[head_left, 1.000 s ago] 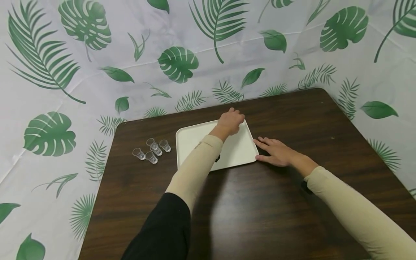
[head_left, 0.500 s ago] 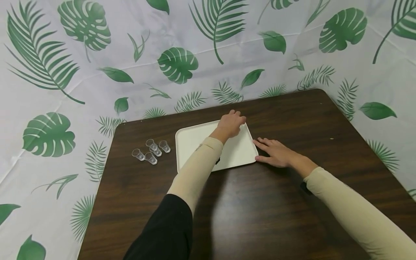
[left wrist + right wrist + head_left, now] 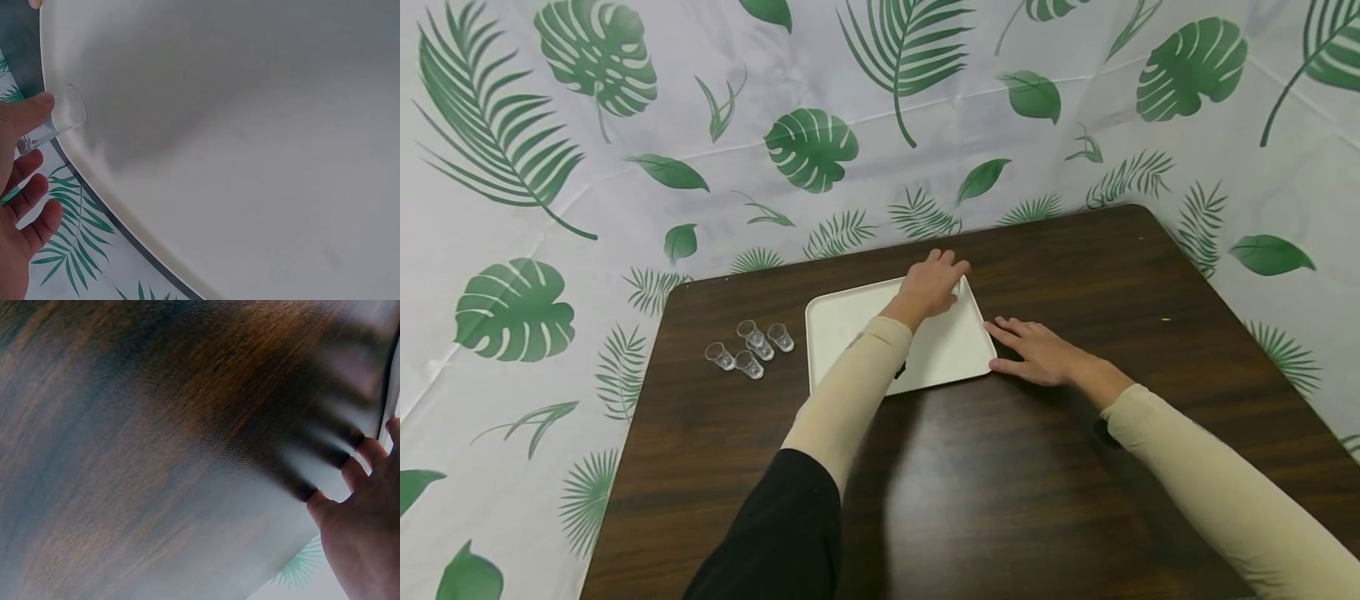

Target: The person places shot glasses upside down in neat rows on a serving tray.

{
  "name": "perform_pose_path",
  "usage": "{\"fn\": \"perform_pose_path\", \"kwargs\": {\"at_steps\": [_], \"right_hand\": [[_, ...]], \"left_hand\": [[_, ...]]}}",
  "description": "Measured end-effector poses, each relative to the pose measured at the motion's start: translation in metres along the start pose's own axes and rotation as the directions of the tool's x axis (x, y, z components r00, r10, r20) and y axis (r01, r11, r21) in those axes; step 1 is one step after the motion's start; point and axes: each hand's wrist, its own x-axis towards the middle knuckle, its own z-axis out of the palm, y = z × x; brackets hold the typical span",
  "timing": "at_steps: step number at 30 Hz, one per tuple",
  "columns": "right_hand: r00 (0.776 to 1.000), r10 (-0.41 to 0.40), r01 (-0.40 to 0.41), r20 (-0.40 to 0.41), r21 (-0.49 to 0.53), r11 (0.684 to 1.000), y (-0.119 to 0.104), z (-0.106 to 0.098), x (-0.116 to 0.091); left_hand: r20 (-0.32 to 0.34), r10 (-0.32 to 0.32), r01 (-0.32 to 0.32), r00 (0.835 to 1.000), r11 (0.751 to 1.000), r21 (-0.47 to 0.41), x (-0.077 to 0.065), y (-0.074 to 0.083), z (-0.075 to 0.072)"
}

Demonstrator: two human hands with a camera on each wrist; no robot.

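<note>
A shallow white tray point(image 3: 857, 321) lies on the dark wooden table. Over its far right corner is my left hand point(image 3: 931, 287), which pinches a small clear shot glass point(image 3: 67, 111) between thumb and index finger, tilted at the tray's rim. The other fingers of that hand are apart from the glass in the left wrist view. My right hand point(image 3: 1037, 354) rests on the table with fingers spread, its thumb and index fingertips against the tray's right edge. In the right wrist view the right hand point(image 3: 369, 519) has several fingertips down on the wood.
Several clear shot glasses point(image 3: 749, 363) stand in a loose cluster left of the tray. The brown table point(image 3: 1000, 500) extends to the front and right. A white cloth with green leaves point(image 3: 715, 217) hangs behind it.
The left hand has stayed over the far right corner, its fingers spreading slightly. Tray, cluster of glasses and right hand look unmoved.
</note>
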Motion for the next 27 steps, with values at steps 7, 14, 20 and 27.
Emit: {"fn": "perform_pose_path", "kwargs": {"at_steps": [7, 14, 20, 27], "right_hand": [[1.000, -0.010, 0.010, -0.030, 0.003, 1.000, 0.001, 0.002, 0.001], [1.000, -0.018, 0.018, -0.025, 0.000, 1.000, 0.001, 0.003, 0.001], [1.000, -0.022, 0.022, -0.019, -0.011, 1.000, 0.007, 0.006, 0.003], [1.000, -0.004, 0.004, -0.015, -0.002, 1.000, 0.011, 0.009, 0.006]], "left_hand": [[-0.044, -0.008, 0.006, 0.999, 0.999, -0.040, -0.006, -0.005, -0.007], [-0.092, -0.010, 0.005, 0.996, 0.999, -0.047, -0.015, -0.009, -0.010], [-0.138, -0.023, 0.016, 0.990, 0.999, -0.051, -0.028, -0.016, -0.017], [-0.202, -0.050, 0.028, 0.978, 0.994, -0.109, -0.055, -0.033, -0.022]]}}
